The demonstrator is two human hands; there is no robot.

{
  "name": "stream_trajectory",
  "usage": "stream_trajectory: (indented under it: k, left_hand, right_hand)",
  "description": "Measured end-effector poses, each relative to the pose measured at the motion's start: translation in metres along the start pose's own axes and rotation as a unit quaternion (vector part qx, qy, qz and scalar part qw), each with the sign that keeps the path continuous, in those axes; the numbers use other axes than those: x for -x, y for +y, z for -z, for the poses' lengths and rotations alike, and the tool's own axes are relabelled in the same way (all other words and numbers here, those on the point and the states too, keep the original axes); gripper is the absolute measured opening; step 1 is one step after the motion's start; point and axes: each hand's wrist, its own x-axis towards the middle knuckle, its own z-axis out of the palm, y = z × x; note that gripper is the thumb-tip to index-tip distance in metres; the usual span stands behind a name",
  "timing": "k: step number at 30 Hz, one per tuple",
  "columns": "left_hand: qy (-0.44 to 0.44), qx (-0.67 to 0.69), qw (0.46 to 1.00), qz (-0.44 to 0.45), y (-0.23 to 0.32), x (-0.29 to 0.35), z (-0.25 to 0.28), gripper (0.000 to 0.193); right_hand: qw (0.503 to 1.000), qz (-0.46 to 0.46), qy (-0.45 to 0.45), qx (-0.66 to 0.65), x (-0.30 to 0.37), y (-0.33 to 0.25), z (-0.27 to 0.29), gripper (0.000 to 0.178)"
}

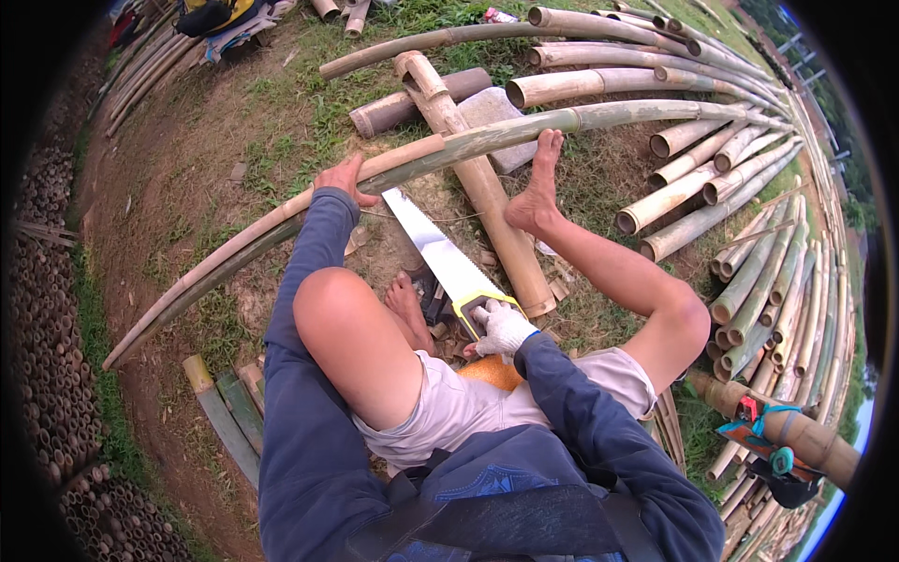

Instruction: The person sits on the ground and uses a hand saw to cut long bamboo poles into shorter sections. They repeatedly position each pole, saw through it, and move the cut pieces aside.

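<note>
A long green bamboo pole (524, 128) lies across in front of me, with a shorter, paler bamboo piece (253, 223) running along it on the left. Bare and wrapped around both, my left hand (345, 180) grips them near the middle. In a white work glove, my right hand (501, 330) is closed on the yellow and black handle of a handsaw (435, 245). The saw blade points up and left, its tip just below the green pole near my left hand. My right foot (536, 192) presses against the pole.
A thick bamboo post (492, 206) lies under the pole, beside a flat stone (492, 117) and a short bamboo log (412, 103). Many bamboo poles (679, 197) are stacked at the right. Cut bamboo pieces (220, 412) lie lower left; packed bamboo ends (51, 328) fill the far left.
</note>
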Motion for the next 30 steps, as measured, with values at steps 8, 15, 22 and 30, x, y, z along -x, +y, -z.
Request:
stream_trajectory:
  k: [8,15,22,30]
  left_hand:
    - [-0.015,0.000,1.000,0.012,0.001,-0.001,0.019,0.093]
    - [-0.011,-0.004,1.000,0.006,0.004,0.005,0.017,0.095]
    - [-0.032,-0.020,0.999,0.024,0.006,0.005,0.018,0.113]
    - [-0.021,-0.012,1.000,0.015,0.008,0.009,0.019,0.108]
  right_hand:
    - [0.955,0.173,0.124,-0.205,0.129,-0.027,0.073,0.078]
    - [0.901,0.153,0.178,-0.365,0.315,0.051,0.116,0.044]
    - [0.698,0.165,0.320,-0.619,0.328,0.039,0.129,0.049]
    - [0.703,0.075,0.425,-0.565,0.025,-0.018,0.137,0.040]
